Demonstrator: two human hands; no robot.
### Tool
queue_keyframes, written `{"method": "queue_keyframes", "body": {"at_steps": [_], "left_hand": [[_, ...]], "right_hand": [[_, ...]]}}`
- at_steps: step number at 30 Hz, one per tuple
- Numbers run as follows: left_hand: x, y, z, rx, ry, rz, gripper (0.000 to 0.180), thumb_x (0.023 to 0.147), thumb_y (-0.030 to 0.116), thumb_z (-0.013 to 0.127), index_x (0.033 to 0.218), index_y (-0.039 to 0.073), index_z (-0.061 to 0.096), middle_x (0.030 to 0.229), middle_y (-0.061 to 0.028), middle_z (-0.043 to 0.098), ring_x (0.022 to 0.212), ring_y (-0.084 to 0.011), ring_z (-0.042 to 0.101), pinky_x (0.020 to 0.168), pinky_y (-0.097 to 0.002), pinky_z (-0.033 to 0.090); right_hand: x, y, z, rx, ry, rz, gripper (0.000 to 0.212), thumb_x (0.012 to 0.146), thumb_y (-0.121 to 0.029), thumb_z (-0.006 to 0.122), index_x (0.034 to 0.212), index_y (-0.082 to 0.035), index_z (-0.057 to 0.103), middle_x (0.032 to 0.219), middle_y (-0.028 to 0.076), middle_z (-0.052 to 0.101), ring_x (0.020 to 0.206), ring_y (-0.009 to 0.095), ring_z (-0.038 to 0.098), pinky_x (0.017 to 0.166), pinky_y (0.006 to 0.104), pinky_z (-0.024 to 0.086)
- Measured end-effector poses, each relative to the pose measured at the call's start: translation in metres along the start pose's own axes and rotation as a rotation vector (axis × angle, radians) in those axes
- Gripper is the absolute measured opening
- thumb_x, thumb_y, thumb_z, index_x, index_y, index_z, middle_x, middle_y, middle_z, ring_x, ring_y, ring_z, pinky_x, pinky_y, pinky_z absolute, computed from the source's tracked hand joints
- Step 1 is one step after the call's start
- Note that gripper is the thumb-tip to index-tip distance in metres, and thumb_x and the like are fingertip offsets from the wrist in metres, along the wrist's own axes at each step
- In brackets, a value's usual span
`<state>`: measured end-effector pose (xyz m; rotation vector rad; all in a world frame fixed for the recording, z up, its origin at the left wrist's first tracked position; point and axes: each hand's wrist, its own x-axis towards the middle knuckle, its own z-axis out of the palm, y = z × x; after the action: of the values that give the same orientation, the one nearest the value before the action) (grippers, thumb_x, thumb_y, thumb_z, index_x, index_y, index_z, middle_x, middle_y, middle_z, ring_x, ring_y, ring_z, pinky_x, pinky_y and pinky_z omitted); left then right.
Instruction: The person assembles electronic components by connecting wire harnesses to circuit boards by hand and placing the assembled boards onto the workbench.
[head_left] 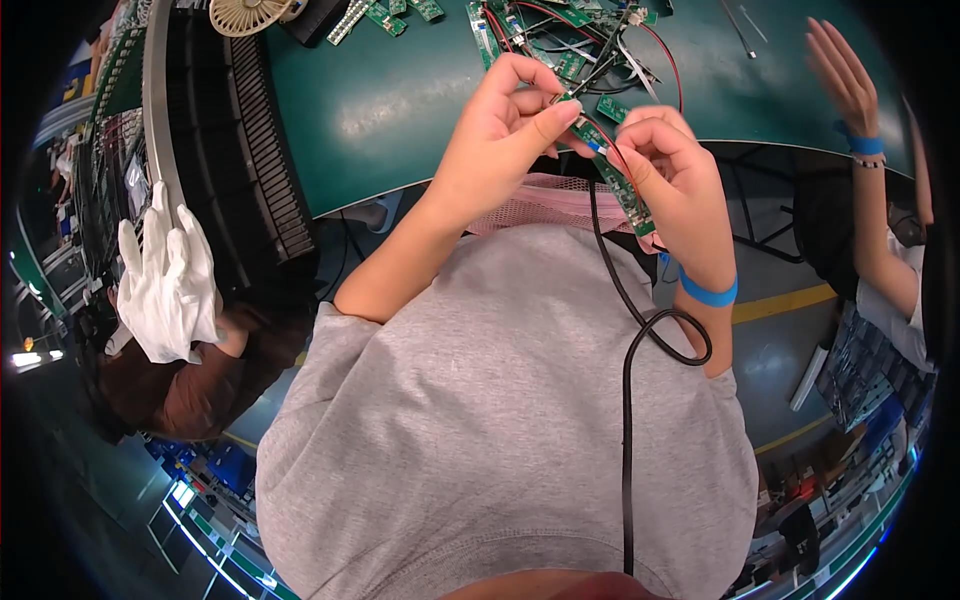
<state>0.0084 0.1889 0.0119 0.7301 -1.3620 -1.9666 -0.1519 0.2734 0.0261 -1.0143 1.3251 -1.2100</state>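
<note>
Between my two hands is a narrow green circuit board (618,184), slanting down to the right just past the table's near edge. My left hand (510,115) pinches its upper end between thumb and fingers. My right hand (680,180) is closed by the board's middle, its fingertips at a thin red wire (620,158) that runs along the board. What else those fingertips hold is too small to make out. Right beyond my hands lies a tangle of green boards with red, black and white wires (570,40). A blue band (708,290) circles my right wrist.
Small green boards (385,18) and a beige fan (245,12) lie at the far left of the green table (380,110). A black conveyor (225,130) runs along the left. Another person's hand (848,80) is at right, a white-gloved hand (165,280) at left. A black cable (628,430) hangs before me.
</note>
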Motion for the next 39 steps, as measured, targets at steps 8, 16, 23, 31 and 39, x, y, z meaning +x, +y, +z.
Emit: {"method": "queue_keyframes", "body": {"at_steps": [8, 16, 23, 31, 39], "left_hand": [[-0.001, 0.001, 0.003, -0.067, -0.011, -0.042, 0.018, 0.089, 0.012, 0.050, 0.100, 0.006, 0.037, 0.086, -0.0121, 0.061, 0.077, -0.0223, 0.064, 0.061, -0.0240, 0.046], [-0.002, -0.001, 0.003, -0.153, -0.021, -0.028, 0.017, 0.089, 0.011, 0.050, 0.097, 0.005, 0.036, 0.085, -0.0126, 0.062, 0.075, -0.0187, 0.064, 0.059, -0.0226, 0.047], [-0.005, -0.002, 0.003, -0.137, -0.012, -0.007, 0.015, 0.090, 0.015, 0.047, 0.097, 0.005, 0.037, 0.081, -0.0147, 0.062, 0.076, -0.0221, 0.064, 0.061, -0.0244, 0.047], [-0.008, -0.003, 0.000, -0.155, 0.000, -0.015, 0.014, 0.090, 0.013, 0.047, 0.097, 0.005, 0.037, 0.081, -0.0144, 0.061, 0.077, -0.0223, 0.064, 0.063, -0.0253, 0.048], [-0.009, -0.003, -0.001, -0.167, -0.006, -0.027, 0.014, 0.090, 0.011, 0.047, 0.097, 0.005, 0.037, 0.081, -0.0139, 0.061, 0.077, -0.0223, 0.064, 0.064, -0.0257, 0.048]], "right_hand": [[0.004, -0.001, 0.005, -0.066, 0.107, -0.099, 0.010, 0.080, -0.006, 0.059, 0.079, 0.004, 0.057, 0.096, 0.007, 0.051, 0.065, 0.006, 0.049, 0.059, 0.0187, 0.040], [0.003, -0.004, 0.008, -0.031, 0.112, -0.072, 0.010, 0.080, -0.004, 0.058, 0.077, 0.005, 0.057, 0.094, 0.005, 0.051, 0.064, 0.004, 0.048, 0.057, 0.0178, 0.040], [0.003, -0.008, 0.012, 0.102, 0.102, -0.014, 0.010, 0.081, -0.002, 0.056, 0.077, 0.007, 0.057, 0.093, 0.003, 0.050, 0.066, 0.004, 0.048, 0.058, 0.0174, 0.039], [0.003, -0.007, 0.014, 0.059, 0.106, -0.002, 0.011, 0.081, -0.003, 0.057, 0.077, 0.006, 0.057, 0.092, 0.003, 0.049, 0.065, 0.004, 0.046, 0.058, 0.0171, 0.038], [0.003, -0.006, 0.017, 0.011, 0.114, -0.036, 0.010, 0.080, -0.003, 0.059, 0.076, 0.006, 0.057, 0.090, 0.003, 0.050, 0.064, 0.004, 0.045, 0.056, 0.0175, 0.037]]}}
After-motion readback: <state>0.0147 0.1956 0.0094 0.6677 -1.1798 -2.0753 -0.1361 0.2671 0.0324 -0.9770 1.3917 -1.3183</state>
